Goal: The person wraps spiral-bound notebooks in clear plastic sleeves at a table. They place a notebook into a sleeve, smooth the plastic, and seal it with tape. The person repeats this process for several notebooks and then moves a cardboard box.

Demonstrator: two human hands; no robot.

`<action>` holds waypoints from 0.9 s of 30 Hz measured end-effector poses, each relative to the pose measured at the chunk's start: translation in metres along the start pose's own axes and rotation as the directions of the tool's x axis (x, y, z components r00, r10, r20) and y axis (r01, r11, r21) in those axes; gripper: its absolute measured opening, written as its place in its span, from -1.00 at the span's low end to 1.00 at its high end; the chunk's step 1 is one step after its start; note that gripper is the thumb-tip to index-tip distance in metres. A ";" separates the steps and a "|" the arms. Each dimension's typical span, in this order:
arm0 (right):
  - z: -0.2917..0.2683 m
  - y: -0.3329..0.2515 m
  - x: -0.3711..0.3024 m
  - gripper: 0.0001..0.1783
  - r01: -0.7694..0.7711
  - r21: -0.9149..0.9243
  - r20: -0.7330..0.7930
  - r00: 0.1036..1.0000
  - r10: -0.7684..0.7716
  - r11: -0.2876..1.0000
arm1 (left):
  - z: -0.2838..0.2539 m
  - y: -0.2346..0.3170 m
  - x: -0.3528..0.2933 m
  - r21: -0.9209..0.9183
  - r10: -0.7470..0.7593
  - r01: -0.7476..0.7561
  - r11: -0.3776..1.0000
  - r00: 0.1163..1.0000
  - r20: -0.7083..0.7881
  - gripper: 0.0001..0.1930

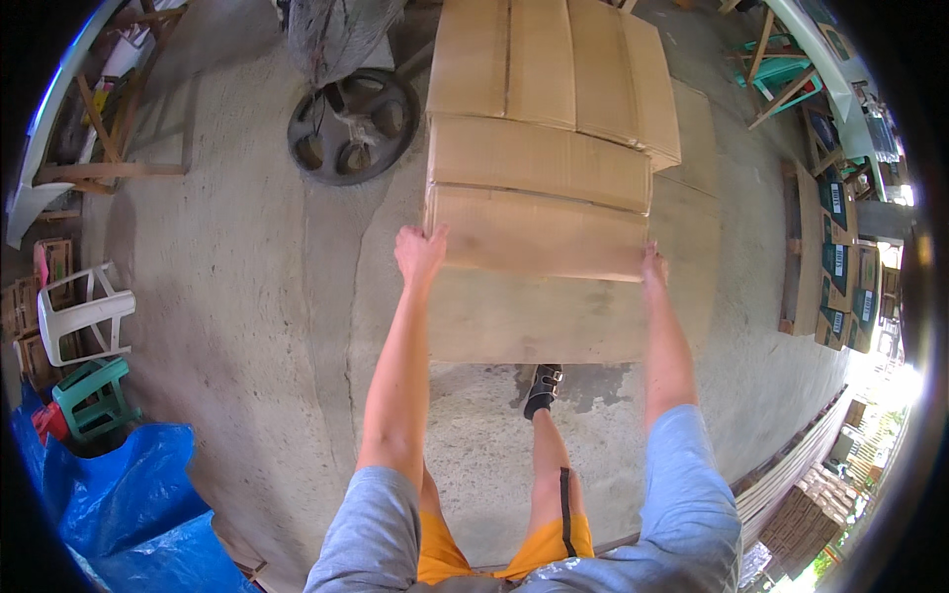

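Note:
A brown cardboard box is between my two hands, its long taped seam running from side to side. My left hand grips its near left corner, fingers curled over the edge. On the opposite side, my right hand grips the near right corner, partly hidden and slightly blurred. Directly behind the held box are other closed cardboard boxes, set close against it. Beneath lies a flat cardboard sheet on the concrete floor. Both arms reach forward, nearly straight.
Ahead on the left stands a dark spoked wheel-like base under a plastic-wrapped object. Along the left are a white stool, a green stool and a blue tarp. Several printed cartons are stacked by a wooden pallet at right.

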State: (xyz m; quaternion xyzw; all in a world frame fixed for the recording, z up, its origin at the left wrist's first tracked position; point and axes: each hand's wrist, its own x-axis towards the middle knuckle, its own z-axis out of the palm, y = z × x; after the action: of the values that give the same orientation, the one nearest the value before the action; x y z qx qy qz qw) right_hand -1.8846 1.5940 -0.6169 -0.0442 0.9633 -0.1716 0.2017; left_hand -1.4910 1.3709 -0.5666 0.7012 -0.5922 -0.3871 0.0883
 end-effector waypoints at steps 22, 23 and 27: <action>0.026 0.138 -0.162 -0.31 -0.251 0.642 0.218 0.966 0.141 0.725 | -0.019 -0.026 0.016 0.042 0.278 -0.277 0.960 0.960 -0.020 -0.63; 0.036 0.132 -0.193 -0.37 -0.314 0.644 0.239 0.949 0.206 0.698 | -0.023 -0.028 0.023 0.069 0.308 -0.308 0.949 0.951 0.015 -0.64; 0.058 0.141 -0.336 -0.49 -0.486 0.779 0.380 0.868 0.319 0.395 | -0.033 -0.021 0.035 0.114 0.409 -0.427 0.897 0.899 0.156 -0.70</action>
State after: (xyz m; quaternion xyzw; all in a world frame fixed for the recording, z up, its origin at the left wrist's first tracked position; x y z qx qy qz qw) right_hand -1.5561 1.7595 -0.5906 0.2816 0.7093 -0.5655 0.3128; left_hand -1.4540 1.3341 -0.5714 0.5356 -0.7601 -0.3590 0.0800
